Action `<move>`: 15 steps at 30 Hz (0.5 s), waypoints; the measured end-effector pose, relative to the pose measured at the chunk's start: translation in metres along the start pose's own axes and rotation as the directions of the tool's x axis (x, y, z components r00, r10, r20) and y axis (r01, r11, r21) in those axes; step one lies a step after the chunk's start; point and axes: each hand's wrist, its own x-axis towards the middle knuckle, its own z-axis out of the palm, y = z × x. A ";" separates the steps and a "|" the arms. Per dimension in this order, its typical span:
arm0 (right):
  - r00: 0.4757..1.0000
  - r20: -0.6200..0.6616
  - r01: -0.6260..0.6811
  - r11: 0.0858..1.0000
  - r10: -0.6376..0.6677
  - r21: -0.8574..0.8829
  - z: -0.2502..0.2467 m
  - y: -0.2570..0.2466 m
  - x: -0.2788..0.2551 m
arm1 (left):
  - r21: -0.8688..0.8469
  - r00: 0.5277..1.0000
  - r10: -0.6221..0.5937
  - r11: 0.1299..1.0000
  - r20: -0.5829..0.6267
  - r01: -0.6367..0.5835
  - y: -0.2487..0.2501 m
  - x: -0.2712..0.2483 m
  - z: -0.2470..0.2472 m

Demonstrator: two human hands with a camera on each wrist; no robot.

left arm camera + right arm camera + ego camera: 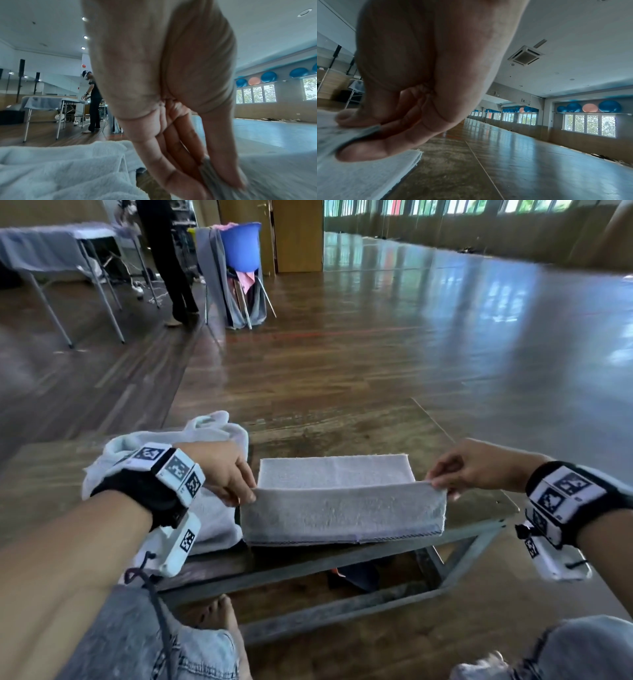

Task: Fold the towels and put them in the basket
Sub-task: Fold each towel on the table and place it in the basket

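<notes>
Head view: grey towel [342,501] lies on the low table [359,436], long axis running left–right in front of the person. Left hand [222,470] pinches the near-left corner, right hand [479,465] the near-right corner; the near flap stands lifted, the far half flat. The fold would likely carry that edge away from the body — both hands sit equally near. A heap of white towels [171,440] sits just left. No basket identifiable. Wrist bands carry only black-and-white marker squares; no readable writing.

Left wrist view: thumb and fingers [171,162] clamp grey cloth; white heap lower left.

Right wrist view: thumb over fingers [373,147], towel edge gripped between.
</notes>
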 end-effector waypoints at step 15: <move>0.922 -0.386 -0.123 0.947 -0.001 -0.296 0.027 0.035 0.133 | 0.242 0.851 0.194 0.967 -0.488 -0.082 -0.014 0.115 0.011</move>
